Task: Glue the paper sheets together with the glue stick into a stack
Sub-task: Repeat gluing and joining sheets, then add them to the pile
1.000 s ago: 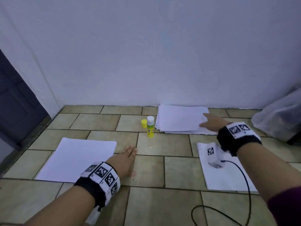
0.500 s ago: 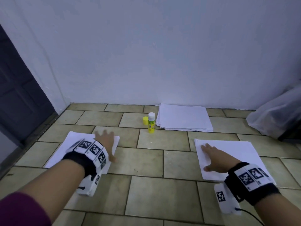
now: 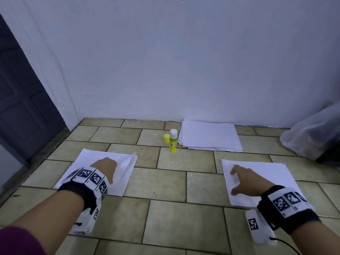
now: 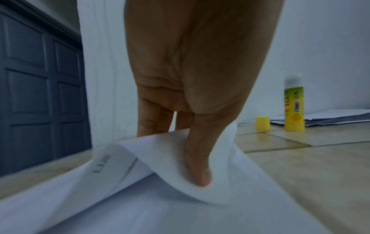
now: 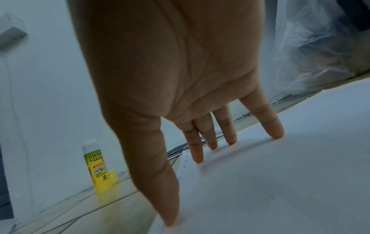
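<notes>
On the tiled floor, my left hand [image 3: 104, 165] rests on the left pile of white paper sheets [image 3: 123, 170]. In the left wrist view its thumb [image 4: 198, 166] and fingers pinch the top sheet [image 4: 160, 152], which curls up off the pile. My right hand [image 3: 242, 179] lies open on the right paper sheet [image 3: 266, 173], with spread fingertips [image 5: 230, 136] touching it. The uncapped yellow glue stick [image 3: 173, 142] stands upright between both piles, farther back. Its yellow cap [image 3: 166, 138] sits beside it. A thicker paper stack [image 3: 209, 137] lies against the wall.
A clear plastic bag [image 3: 312, 135] bulges at the far right. A dark panelled door [image 3: 22, 107] fills the left side, and the white wall [image 3: 184, 70] closes the back. A black cable [image 3: 287, 245] trails from my right wrist.
My right hand came back from the far paper stack and settled on the near right sheet. My left hand moved from the floor onto the left pile and pinched up its top sheet.
</notes>
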Tool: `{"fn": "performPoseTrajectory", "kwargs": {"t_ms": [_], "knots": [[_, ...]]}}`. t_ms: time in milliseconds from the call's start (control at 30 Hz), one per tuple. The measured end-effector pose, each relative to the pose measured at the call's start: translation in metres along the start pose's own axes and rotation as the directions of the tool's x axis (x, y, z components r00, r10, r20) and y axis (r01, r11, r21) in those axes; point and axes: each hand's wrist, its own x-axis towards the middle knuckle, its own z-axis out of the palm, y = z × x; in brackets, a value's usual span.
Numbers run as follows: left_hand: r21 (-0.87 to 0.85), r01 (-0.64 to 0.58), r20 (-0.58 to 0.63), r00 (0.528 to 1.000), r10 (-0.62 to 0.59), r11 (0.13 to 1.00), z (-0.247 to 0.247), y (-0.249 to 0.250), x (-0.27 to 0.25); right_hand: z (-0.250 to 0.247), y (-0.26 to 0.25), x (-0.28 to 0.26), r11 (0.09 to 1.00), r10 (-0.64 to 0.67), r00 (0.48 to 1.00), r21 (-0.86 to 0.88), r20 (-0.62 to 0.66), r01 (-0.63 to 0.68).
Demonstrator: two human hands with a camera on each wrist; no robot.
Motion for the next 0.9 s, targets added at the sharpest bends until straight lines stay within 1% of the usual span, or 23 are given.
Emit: {"fn": "performPoseTrajectory", "kwargs": {"t_ms": [67, 133, 200, 233, 300, 367, 433, 533, 633, 700, 800, 900], "knots": [[-0.012, -0.025, -0.042, 0.999, 0.025, 1.0, -0.014, 0.009, -0.01, -0.001, 0.002, 0.002, 1.0, -0.009, 1.0, -0.004, -0.013, 0.009], [-0.007, -0.064, -0.047, 0.997, 0.063, 0.998, -0.033, 0.03, -0.03, -0.003, 0.002, 0.004, 1.0, -0.015, 0.999, -0.019, -0.043, 0.014], [-0.012, -0.159, -0.021, 0.987, 0.159, 0.987, -0.047, 0.06, -0.046, -0.008, -0.001, 0.004, 0.997, -0.011, 0.998, -0.081, -0.063, 0.005], [-0.02, -0.226, -0.018, 0.974, 0.226, 0.974, -0.047, 0.074, -0.054, -0.011, -0.005, 0.004, 0.993, -0.017, 0.997, -0.121, -0.071, 0.008], [-0.085, -0.322, -0.068, 0.946, 0.317, 0.943, -0.04, 0.101, -0.058, -0.02, -0.015, 0.005, 0.989, -0.057, 0.991, -0.144, -0.12, 0.039], [-0.126, -0.4, -0.075, 0.916, 0.394, 0.908, -0.029, 0.121, -0.06, -0.027, -0.029, 0.011, 0.992, -0.116, 0.971, -0.068, -0.21, 0.104], [-0.146, -0.422, -0.041, 0.906, 0.421, 0.895, -0.021, 0.133, -0.058, -0.031, -0.047, 0.02, 0.987, -0.142, 0.955, 0.035, -0.26, 0.156], [-0.135, -0.425, 0.001, 0.903, 0.429, 0.895, -0.017, 0.136, -0.053, -0.034, -0.078, 0.039, 0.962, -0.159, 0.948, 0.171, -0.275, 0.211], [-0.044, -0.451, -0.03, 0.893, 0.45, 0.892, -0.013, 0.131, -0.05, -0.033, -0.107, 0.061, 0.931, -0.18, 0.943, 0.263, -0.279, 0.255], [-0.024, -0.469, -0.055, 0.882, 0.467, 0.883, -0.006, 0.128, -0.044, -0.029, -0.126, 0.073, 0.897, -0.17, 0.946, 0.355, -0.276, 0.265], [-0.101, -0.49, -0.1, 0.871, 0.481, 0.866, -0.001, 0.122, -0.037, -0.02, -0.149, 0.087, 0.846, -0.15, 0.95, 0.461, -0.275, 0.267], [-0.19, -0.521, -0.139, 0.854, 0.502, 0.832, 0.006, 0.117, -0.033, -0.012, -0.158, 0.095, 0.84, -0.127, 0.956, 0.483, -0.265, 0.245]]}}
